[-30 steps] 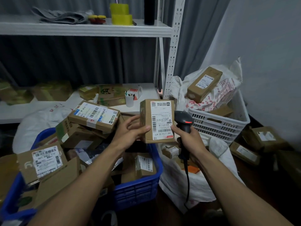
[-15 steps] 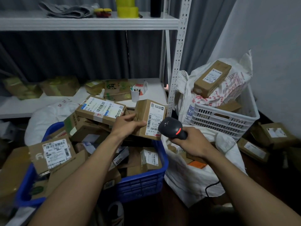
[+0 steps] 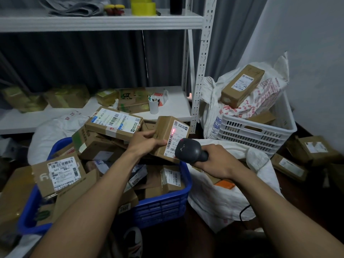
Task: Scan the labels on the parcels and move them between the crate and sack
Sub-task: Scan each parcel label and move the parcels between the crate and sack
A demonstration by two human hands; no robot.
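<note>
Arms are stretched forward from the lower edge of the view. The left hand (image 3: 147, 144) is wrapped round the left side of a small brown parcel (image 3: 164, 130), which is held tilted with its white label (image 3: 176, 138) turned to the right. The right hand (image 3: 217, 162) is closed round the grip of a black scanner (image 3: 189, 149). The scanner head is pointed at the label from very near, and a red light spot (image 3: 173, 130) is seen on the label's upper part.

A white metal rack (image 3: 202, 71) is placed against grey curtains. Yellow tape rolls (image 3: 143, 7) and a folded grey cloth (image 3: 74, 9) are kept on its upper board, while boxes and a white cup (image 3: 153, 108) with pens are kept on the lower one. At the right, a white crate (image 3: 256, 135) is filled with a printed bag, and a long box (image 3: 242, 86) is laid on top. More boxes are scattered on the dark floor by the wall.

The held parcel is kept above the far right corner of the blue crate (image 3: 163, 207) — a crate piled with cardboard parcels over its rim. The white sack (image 3: 223, 202) is spread just beside this crate, under the right hand.
</note>
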